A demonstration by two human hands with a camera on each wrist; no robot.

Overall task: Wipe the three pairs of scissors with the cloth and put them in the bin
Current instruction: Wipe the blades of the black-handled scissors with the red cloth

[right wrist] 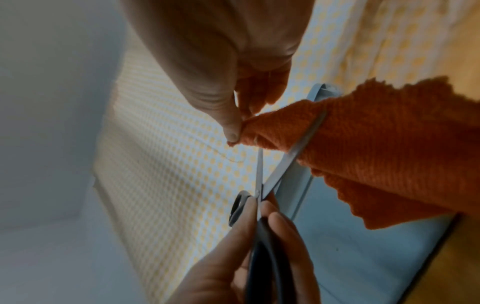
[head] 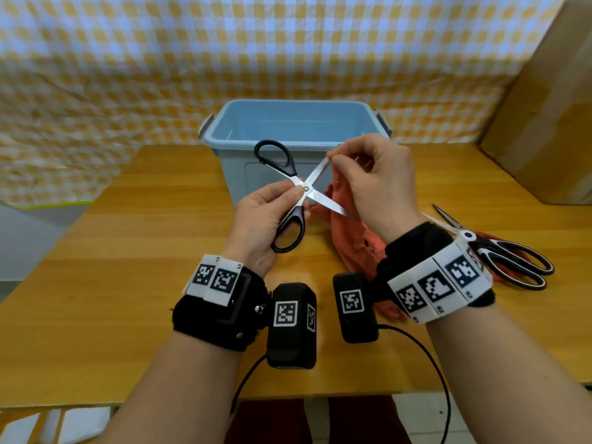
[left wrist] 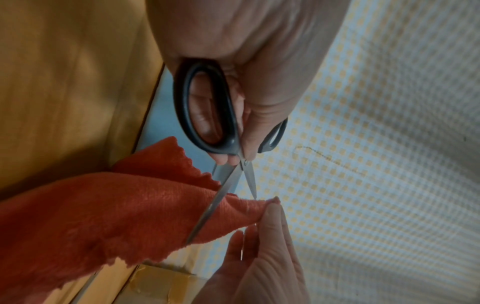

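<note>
My left hand [head: 296,195] grips a pair of black-handled scissors [head: 315,175] near the pivot, with the blades spread in an X in front of the light blue bin [head: 298,123]. My right hand [head: 333,159] pinches the orange cloth [head: 346,238] round the tip of the upper blade. The rest of the cloth hangs down to the table behind the lower blade. In the left wrist view my left hand [left wrist: 233,159] holds the scissors [left wrist: 205,107] above the cloth [left wrist: 103,205]. In the right wrist view my thumb pinches the cloth [right wrist: 376,154] beside the scissors [right wrist: 285,162].
More scissors [head: 509,254] with black and white handles lie on the wooden table [head: 128,251] at the right, behind my right wrist, over something red. A cardboard box [head: 544,123] stands at the far right. Yellow checked fabric hangs behind the bin.
</note>
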